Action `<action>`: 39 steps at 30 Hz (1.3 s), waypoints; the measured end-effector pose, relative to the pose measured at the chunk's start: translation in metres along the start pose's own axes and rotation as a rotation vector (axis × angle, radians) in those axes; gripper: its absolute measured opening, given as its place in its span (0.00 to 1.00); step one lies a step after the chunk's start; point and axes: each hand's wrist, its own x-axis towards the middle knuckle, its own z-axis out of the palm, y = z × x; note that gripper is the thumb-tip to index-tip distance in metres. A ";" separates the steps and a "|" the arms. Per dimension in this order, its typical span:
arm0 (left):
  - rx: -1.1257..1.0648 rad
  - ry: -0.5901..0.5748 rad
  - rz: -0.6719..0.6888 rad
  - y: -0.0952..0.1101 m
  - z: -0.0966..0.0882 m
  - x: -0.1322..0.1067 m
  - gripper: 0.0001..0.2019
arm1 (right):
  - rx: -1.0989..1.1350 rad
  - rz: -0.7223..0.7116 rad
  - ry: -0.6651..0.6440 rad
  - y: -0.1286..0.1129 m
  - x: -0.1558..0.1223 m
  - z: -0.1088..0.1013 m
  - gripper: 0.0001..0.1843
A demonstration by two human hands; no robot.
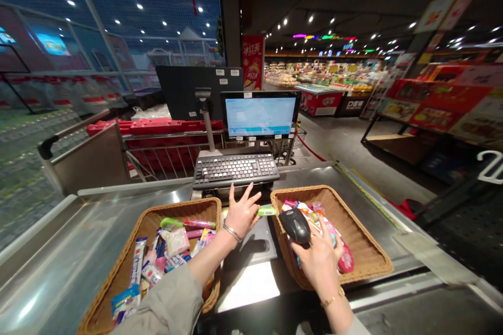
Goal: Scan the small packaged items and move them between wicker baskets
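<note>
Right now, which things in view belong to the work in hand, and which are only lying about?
Probably in use:
- black scanner, right hand
- green packet, left hand
- left basket, right basket

Apparently just nearby:
- red banner
- red freezer
- displayed boxes

Green packet [267, 211]: one end hidden by the left hand [242, 213]; print on its label too small to read. Black scanner [294, 225]: rear part lost behind the right hand [321, 257], handle not visible. Some goods [346, 260] in the right basket [359, 238] covered by scanner and hand. Grey sleeve [165, 301] screens part of the left basket [118, 267], whose near corner runs off the bottom edge. Screen [261, 116] text: illegible. Bottles [58, 93], far left: blurred, count uncertain. White hook [491, 165]: cut by right edge.
</note>
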 end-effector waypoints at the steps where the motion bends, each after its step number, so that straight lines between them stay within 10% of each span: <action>1: -0.003 -0.002 0.011 0.001 0.002 0.003 0.04 | -0.010 0.011 0.012 0.003 0.000 0.000 0.16; 24: -0.038 -0.051 0.195 0.019 0.076 0.054 0.09 | -0.078 0.180 0.072 0.066 0.015 -0.005 0.17; 39: -0.075 -0.062 0.072 0.038 0.111 0.065 0.07 | -0.051 0.242 0.082 0.078 0.027 -0.005 0.21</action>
